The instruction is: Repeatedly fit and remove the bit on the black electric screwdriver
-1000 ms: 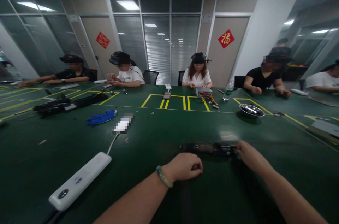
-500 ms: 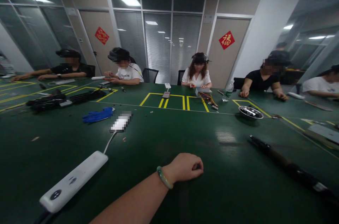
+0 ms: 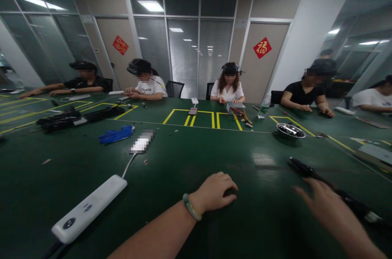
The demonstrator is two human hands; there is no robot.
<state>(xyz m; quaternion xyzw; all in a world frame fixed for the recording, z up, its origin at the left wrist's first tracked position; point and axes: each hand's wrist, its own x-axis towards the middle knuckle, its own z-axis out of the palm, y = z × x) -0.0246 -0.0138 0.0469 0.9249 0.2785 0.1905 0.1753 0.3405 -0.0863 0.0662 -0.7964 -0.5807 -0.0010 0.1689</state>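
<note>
The left hand is rested palm-down on the table, fingers loosely curled, nothing held; a green bangle is worn at the wrist. The right hand is held just above the table, blurred, fingers extended and empty.

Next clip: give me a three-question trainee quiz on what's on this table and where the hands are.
1. True or false: the left hand holds the blue glove.
2. Which thing is nearest the right hand? A) steel bowl B) black tool C) water bottle
3. What white thing lies on the table left of the left hand?

Key: 1. False; it rests on the table, nothing visibly held. 2. B. 3. The power strip.
</note>
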